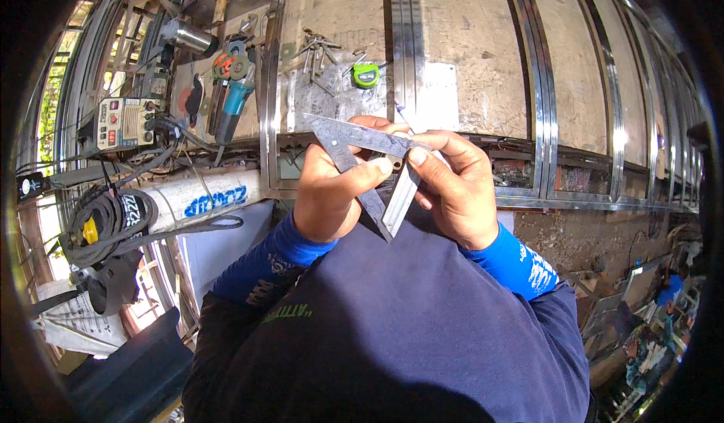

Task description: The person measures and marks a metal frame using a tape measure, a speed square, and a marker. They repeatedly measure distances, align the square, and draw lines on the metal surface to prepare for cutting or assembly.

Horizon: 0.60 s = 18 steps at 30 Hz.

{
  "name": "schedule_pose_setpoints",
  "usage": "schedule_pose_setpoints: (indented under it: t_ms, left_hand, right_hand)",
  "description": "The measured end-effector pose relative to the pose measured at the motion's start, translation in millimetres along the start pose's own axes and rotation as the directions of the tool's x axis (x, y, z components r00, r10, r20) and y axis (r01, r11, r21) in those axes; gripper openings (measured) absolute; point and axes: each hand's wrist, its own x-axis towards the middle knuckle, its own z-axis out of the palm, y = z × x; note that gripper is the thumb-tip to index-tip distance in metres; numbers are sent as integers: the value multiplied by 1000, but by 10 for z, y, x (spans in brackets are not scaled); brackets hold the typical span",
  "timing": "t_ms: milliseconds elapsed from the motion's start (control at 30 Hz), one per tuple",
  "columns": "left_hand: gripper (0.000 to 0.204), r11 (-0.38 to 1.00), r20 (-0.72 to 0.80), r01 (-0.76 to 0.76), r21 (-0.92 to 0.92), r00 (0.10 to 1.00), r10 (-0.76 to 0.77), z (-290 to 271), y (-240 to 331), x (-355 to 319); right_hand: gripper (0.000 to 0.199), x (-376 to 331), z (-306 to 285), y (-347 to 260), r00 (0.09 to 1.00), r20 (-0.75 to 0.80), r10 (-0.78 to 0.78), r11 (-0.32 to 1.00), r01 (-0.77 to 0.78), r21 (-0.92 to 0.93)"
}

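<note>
Before my chest, both hands hold a triangle of flat metal bars (pixel 343 155). Two of its bars are dark and worn, and the third is a paler, channel-like strip (pixel 401 200). My left hand (pixel 328 196) grips the left side, its thumb lying across the inside of the triangle. With thumb and fingers, my right hand (pixel 456 185) pinches the upper right corner, where the pale strip meets the top bar. Some fingertips are hidden behind the metal. Just beyond the hands, a pen-like rod (pixel 403 113) lies near the bench frame.
A shiny metal frame (pixel 407 42) spans the wooden panels ahead. On them lie a green tape measure (pixel 366 76) and several loose metal pins (pixel 313 53). An angle grinder (pixel 235 95), a welding machine (pixel 127 123), a white cylinder (pixel 204 196) and coiled cable (pixel 105 223) sit at the left.
</note>
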Motion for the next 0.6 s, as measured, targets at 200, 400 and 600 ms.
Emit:
schedule_pose_setpoints:
  t_ms: [200,400,600]
  left_hand:
    - [39,984,-165,-4,181,986,35,66,-58,-15]
    - [38,984,-179,-4,180,983,36,72,-67,-24]
    - [38,982,-143,-28,187,988,56,50,-77,-18]
  right_hand:
    - [13,17,2,54,999,-35,-34,995,31,-99]
    - [14,-7,-14,54,998,-55,31,996,-36,-86]
    - [14,-8,-15,45,998,-55,35,996,-40,-82]
